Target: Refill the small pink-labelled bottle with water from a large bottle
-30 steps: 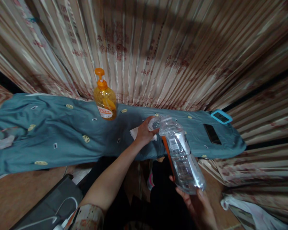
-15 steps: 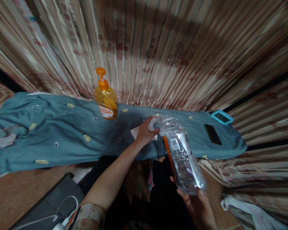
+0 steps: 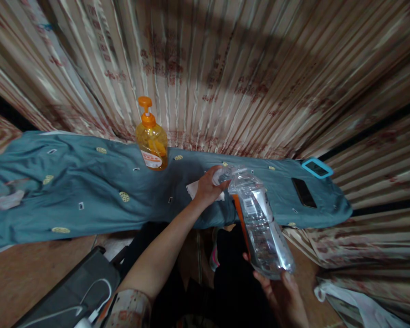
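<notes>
A clear plastic bottle (image 3: 259, 218) with a white and orange label lies tilted, its base toward me and its neck pointing away. My right hand (image 3: 283, 296) cups its base from below. My left hand (image 3: 208, 187) is closed around the bottle's neck and cap, with a white cloth or tissue (image 3: 194, 187) under it. Both hands are over the near edge of a surface draped in teal cloth (image 3: 89, 182).
An orange pump dispenser bottle (image 3: 151, 139) stands at the back of the teal cloth. A black phone (image 3: 303, 192) and a device in a blue case (image 3: 316, 167) lie at the right end. Striped curtains (image 3: 225, 68) hang behind. A dark bag with a white cable (image 3: 78, 291) sits at lower left.
Almost nothing has moved; both hands keep their hold on the bottle, and the view has shifted very slightly.
</notes>
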